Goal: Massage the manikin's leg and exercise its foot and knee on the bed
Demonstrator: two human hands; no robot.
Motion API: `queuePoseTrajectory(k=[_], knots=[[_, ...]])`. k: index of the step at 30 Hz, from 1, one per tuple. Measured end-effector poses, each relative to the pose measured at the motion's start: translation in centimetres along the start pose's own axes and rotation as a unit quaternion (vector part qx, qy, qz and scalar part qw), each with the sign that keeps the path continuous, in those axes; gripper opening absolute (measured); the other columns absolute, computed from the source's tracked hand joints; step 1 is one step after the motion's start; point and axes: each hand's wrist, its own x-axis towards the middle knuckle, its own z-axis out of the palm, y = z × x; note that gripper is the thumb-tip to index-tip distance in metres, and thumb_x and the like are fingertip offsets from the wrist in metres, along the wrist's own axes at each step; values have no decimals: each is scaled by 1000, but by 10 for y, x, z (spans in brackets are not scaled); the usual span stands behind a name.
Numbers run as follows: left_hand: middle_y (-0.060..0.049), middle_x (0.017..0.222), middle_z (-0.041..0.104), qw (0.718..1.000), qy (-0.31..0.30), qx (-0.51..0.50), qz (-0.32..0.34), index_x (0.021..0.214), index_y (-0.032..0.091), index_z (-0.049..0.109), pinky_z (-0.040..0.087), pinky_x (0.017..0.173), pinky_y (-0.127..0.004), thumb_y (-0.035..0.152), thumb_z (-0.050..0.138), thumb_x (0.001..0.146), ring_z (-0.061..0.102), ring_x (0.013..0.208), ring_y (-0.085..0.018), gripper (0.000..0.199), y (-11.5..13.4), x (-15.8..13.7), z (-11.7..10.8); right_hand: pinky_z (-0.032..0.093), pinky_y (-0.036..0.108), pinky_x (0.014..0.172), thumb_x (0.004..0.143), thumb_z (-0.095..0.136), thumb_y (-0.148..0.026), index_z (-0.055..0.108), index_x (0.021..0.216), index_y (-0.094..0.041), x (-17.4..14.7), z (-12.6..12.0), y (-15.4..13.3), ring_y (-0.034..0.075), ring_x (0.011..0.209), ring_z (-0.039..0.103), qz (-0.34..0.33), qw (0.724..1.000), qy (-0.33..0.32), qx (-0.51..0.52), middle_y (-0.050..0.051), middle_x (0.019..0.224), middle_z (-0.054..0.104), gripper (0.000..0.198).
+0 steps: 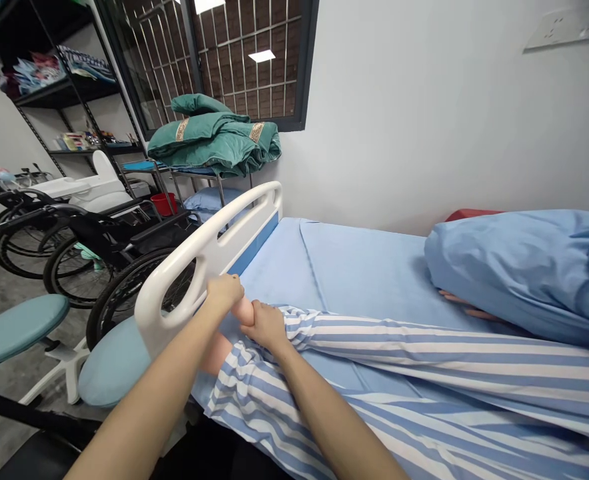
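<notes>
Bare pinkish foot (244, 311), the far one of two, is at the end of the light-blue-sheeted bed (364, 260). Left hand (224, 292) looks curled over the toe end, fingertips hidden; right hand (265, 325) is wrapped round near the ankle, by the blue-and-white striped fabric trousers (399, 340). My worry: a slip on the toes could knock knuckles into the curved white plastic bed-end board (147, 300), and loose trouser fabric could spoil the right hold.

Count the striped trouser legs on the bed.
2. The far trouser leg ends at the foot held by the left hand and right hand; the near trouser leg is partly hidden by the right forearm.
</notes>
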Motion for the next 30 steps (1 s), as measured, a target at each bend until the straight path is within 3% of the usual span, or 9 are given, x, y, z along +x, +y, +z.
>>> queuePoseTrajectory(k=[6,11,19,25,30], knots=[[-15,80,67,995,-5,96,10,85,9,66,44,68,-33,9,51,71,63,78,-24,21,27,-2,3,34,31,70,66,58,-49,50,93,-19,2,3,1,24,81,58,1,1000,-7,-14,8,89,64,41],[-12,64,62,985,0,170,31,76,7,66,42,59,-32,9,47,73,62,66,-23,19,34,-1,14,34,30,71,69,55,-50,49,94,-18,3,3,1,24,82,58,0,1000,-9,-17,9,90,64,41],[-19,89,61,986,131,66,84,91,6,62,44,68,-30,9,38,79,59,87,-24,26,18,-15,16,34,31,73,73,52,-51,49,96,-18,-1,-3,-4,23,86,57,0,1000,-19,-24,9,92,63,41],[-14,98,60,985,109,12,135,122,11,42,45,71,-28,11,32,83,59,83,-18,41,-11,-41,11,35,32,76,72,56,-48,49,97,-17,-7,-12,-9,23,90,57,-5,1000,-13,-21,9,94,63,40],[-9,92,64,982,124,42,139,133,18,32,44,71,-27,10,33,81,60,82,-17,52,-45,-75,24,35,35,81,68,62,-47,51,100,-17,-9,-20,-17,26,94,54,12,1000,-27,1,10,100,61,45]])
